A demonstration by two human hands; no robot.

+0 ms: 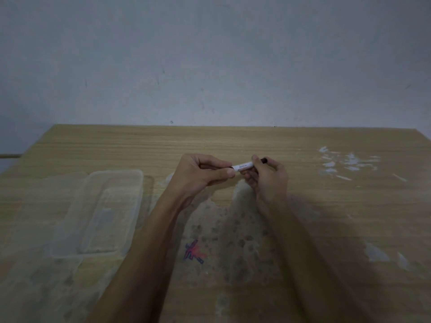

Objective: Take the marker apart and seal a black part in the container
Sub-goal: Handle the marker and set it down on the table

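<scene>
A white marker [243, 166] with black ends is held level above the middle of the wooden table [233, 141]. My left hand [200, 174] pinches its left end, where a bit of black shows at the fingertips. My right hand [268, 178] grips the right part, and a black tip sticks out past the fingers. A clear plastic container [102, 213] lies on the table to the left of my left forearm, open side up. Its clear lid [67, 180] seems to lie under or beside it, hard to make out.
A red and blue scribble [194, 252] marks the table between my forearms. White scuffed patches [345, 162] show at the far right, and more near the right front. A grey wall stands right behind the table's far edge.
</scene>
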